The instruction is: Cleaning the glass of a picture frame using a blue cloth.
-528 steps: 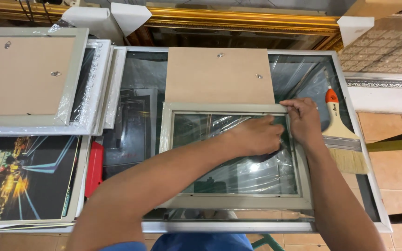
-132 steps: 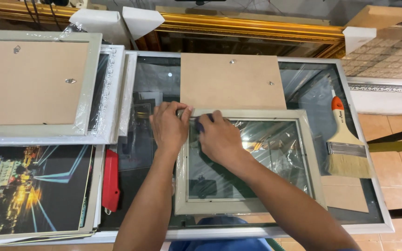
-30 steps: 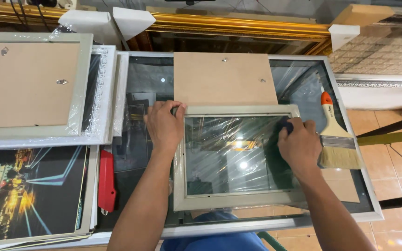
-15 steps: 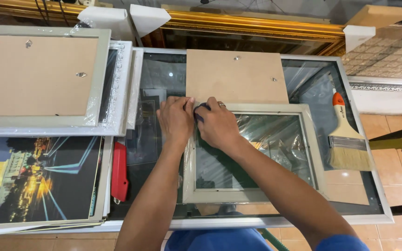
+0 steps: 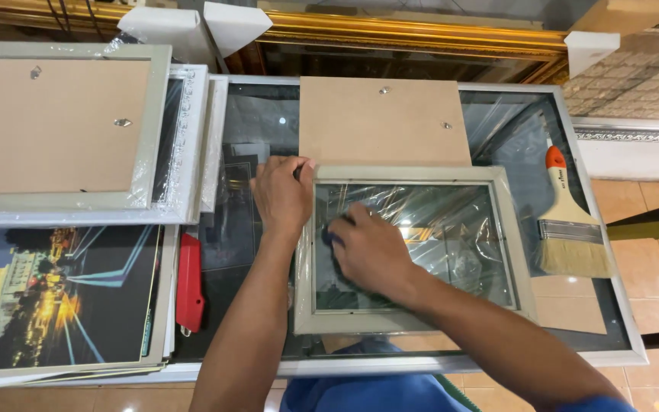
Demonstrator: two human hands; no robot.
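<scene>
**Hands on a small frame**

A pale frame (image 5: pixel 413 252) with plastic film over its glass lies at the picture's centre on a glass surface (image 5: pixel 257 130). The left hand (image 5: pixel 282 194) grips the frame's upper-left corner, fingers curled over the edge. The right hand (image 5: pixel 368 248) presses a dark cloth (image 5: pixel 332 238) on the glass, left of centre, fingers bent. A brush (image 5: pixel 570 221) lies at right, a red cutter (image 5: pixel 190 282) at left.
</scene>
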